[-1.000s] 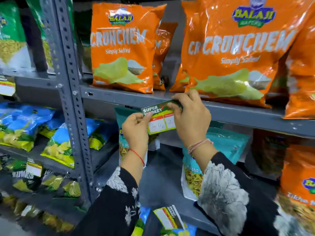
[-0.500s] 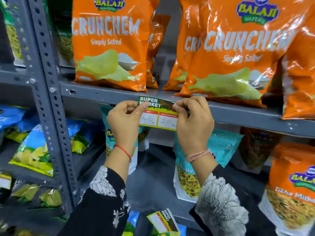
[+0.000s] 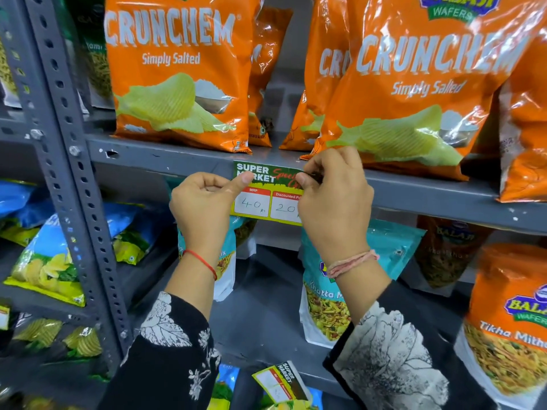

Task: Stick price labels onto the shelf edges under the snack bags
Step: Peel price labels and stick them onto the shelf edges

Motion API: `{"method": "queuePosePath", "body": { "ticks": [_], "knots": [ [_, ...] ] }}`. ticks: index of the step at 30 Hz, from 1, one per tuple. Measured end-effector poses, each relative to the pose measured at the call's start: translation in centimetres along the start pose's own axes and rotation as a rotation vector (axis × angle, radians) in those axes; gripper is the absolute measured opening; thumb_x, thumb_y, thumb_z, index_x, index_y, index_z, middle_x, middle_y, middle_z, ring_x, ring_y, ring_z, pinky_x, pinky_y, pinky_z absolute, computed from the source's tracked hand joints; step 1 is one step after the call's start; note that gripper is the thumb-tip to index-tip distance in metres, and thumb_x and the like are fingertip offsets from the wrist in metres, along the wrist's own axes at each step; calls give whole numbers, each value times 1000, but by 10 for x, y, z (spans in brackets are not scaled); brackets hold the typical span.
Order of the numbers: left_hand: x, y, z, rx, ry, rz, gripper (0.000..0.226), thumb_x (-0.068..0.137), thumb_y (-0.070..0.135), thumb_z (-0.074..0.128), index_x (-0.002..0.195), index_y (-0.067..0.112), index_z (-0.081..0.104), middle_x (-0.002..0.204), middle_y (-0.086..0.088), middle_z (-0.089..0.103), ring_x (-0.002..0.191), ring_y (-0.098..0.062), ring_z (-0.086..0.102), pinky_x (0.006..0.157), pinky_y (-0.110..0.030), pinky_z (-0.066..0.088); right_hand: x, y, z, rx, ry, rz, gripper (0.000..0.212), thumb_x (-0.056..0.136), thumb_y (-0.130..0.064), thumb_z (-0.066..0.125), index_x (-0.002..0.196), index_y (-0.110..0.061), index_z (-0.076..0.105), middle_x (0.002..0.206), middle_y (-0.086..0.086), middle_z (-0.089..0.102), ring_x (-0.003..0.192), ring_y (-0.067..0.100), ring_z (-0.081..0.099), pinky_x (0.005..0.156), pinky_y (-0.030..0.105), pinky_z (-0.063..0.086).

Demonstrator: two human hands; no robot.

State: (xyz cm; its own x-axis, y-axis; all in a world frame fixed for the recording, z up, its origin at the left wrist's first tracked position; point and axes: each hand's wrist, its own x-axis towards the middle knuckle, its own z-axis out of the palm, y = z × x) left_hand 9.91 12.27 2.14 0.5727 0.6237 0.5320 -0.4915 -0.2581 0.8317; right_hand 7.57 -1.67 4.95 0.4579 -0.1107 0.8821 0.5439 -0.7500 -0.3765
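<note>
Grey metal shelf edge (image 3: 414, 196) under orange snack bags (image 3: 177, 84): price label (image 3: 260, 199) flat against it. Left hand (image 3: 204, 208) curled, thumb pressing label's top-left. Right hand (image 3: 334, 202) pinching label's top-right corner. Risk: uneven press leaves label skewed or right corner lifting; lower half overhangs edge, may peel.

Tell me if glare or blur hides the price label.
Head view: price label sharp, its 40 readable; right hand covers its right end; glare streaks the orange chip bags; frame edges bend and soften.

Grey slotted-steel upright (image 3: 63, 161), bolted grey metal shelving, dim lower tiers, glossy glare from overhead light
</note>
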Motion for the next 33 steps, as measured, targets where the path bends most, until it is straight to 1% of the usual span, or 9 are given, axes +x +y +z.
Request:
{"method": "queuePosePath", "body": {
  "ticks": [5,9,12,17,20,25,28,30,33],
  "knots": [
    [-2,3,-1,103,16,8,42,58,43,78,46,16,48,49,1,52,48,-15,48,53,-27,41,0,0,-13,103,11,16,55,76,-3,68,122,-10,37,100,13,51,79,33,54,61,42,46],
    [-29,-18,-7,195,84,-5,40,68,43,71,50,21,43,52,10,46,54,-19,47,62,-25,33,-36,34,-29,120,138,-31,36,85,-11,53,116,-17,35,110,15,56,80,35,58,54,35,41],
    [-94,-27,11,60,130,-17,34,73,43,62,60,15,48,53,11,45,55,-12,45,59,-20,37,-70,78,-54,-43,203,-120,29,85,-16,55,110,-10,42,121,18,46,109,28,47,87,36,44],
    [-211,4,92,-32,-230,121,33,75,43,52,61,14,53,53,5,50,59,-10,47,55,-16,36,-88,143,-134,-123,275,-343,26,82,-20,60,103,-11,47,119,8,38,113,28,42,98,37,38],
    [-259,44,144,-89,-302,181,31,78,39,52,66,11,56,62,0,57,61,-14,50,63,-29,41,-83,192,-204,-119,339,-267,22,87,-27,53,102,-11,48,118,8,37,111,27,42,94,41,39],
    [-358,116,232,-231,-435,137,15,79,31,58,67,21,59,60,10,56,60,-2,49,59,-18,39,-64,289,-338,-217,466,-54,34,91,-42,42,106,-11,47,121,9,37,115,27,37,102,35,29],
    [-406,146,289,-286,-490,-5,16,76,28,61,75,13,67,71,-2,66,58,3,53,63,-25,45,-38,342,-405,-205,499,98,35,88,-31,46,109,-3,49,119,27,47,113,27,37,103,24,24],
    [-425,166,324,-289,-551,-78,19,76,22,67,87,6,68,80,-8,69,63,14,57,61,-10,45,-18,371,-436,-193,399,154,38,85,-31,45,105,1,53,108,31,55,106,33,43,96,28,30],
    [-443,183,360,-219,-629,-153,28,75,18,69,96,0,66,96,-18,71,88,-17,67,72,-21,45,0,398,-454,-219,238,178,30,75,-23,58,92,1,62,96,30,59,95,42,53,84,38,37]
  ]
}}
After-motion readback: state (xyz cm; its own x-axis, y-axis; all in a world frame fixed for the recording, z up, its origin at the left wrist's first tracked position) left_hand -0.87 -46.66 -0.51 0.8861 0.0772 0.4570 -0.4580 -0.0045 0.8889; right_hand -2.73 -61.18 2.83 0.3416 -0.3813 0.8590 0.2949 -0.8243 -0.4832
